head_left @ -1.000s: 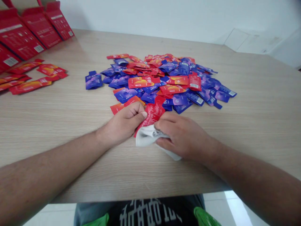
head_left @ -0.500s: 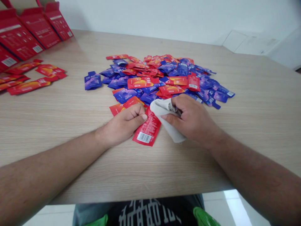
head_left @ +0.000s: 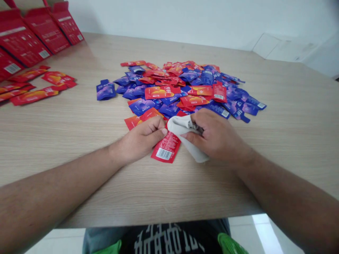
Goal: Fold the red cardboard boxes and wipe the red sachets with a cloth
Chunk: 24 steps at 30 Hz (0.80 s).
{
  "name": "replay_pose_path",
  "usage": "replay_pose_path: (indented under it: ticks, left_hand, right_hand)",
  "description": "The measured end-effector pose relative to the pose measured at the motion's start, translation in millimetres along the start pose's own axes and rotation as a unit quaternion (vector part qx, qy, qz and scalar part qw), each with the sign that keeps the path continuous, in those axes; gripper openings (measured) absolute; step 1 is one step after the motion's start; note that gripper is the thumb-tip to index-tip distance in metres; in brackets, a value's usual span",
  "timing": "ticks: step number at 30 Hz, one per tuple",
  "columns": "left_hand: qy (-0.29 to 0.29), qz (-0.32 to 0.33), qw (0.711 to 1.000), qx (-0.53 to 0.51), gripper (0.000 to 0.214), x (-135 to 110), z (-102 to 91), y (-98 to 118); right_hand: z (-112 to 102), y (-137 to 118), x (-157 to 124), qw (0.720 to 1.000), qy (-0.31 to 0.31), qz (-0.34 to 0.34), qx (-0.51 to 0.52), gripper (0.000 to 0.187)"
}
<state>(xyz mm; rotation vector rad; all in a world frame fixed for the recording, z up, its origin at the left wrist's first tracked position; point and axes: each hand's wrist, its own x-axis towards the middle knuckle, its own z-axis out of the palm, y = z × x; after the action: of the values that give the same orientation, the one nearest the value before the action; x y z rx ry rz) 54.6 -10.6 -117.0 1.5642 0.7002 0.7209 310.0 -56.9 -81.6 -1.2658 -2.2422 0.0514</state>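
Observation:
My left hand (head_left: 148, 137) is closed, with its thumb and curled fingers pinching the left edge of a red packet (head_left: 167, 146). That packet lies with its printed back and white barcode facing up. In my right hand (head_left: 213, 134) is a folded light grey cloth (head_left: 188, 137), gripped between thumb and fingers. The cloth rests over the packet's upper right part and hides it. Just beyond both hands spreads a pile of red-orange packets (head_left: 162, 92) and blue-purple packets (head_left: 143, 106). An orange-red packet (head_left: 134, 121) lies right behind my left hand.
Red boxes (head_left: 33, 38) with raised flaps stand in a row at the back left. In front of them lie several red-orange packets (head_left: 37, 95). A single purple packet (head_left: 106, 90) sits left of the pile. The wooden table (head_left: 159, 197) ends close to my body, and a white wall (head_left: 185, 21) rises behind it.
The cloth in my right hand has moved slightly left and down over the red packet, covering more of it. My left hand keeps its pinch; the pile looks the same.

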Motion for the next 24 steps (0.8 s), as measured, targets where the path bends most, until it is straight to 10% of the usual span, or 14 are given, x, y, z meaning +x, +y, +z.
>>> replay_pose_path:
  ticks: [24]
  left_hand:
    - [0.042,-0.016,0.999,-0.016,0.031,0,2.9,1]
  right_hand:
    - [-1,-27,-8,0.996,-0.091,-0.003,-0.002,0.014]
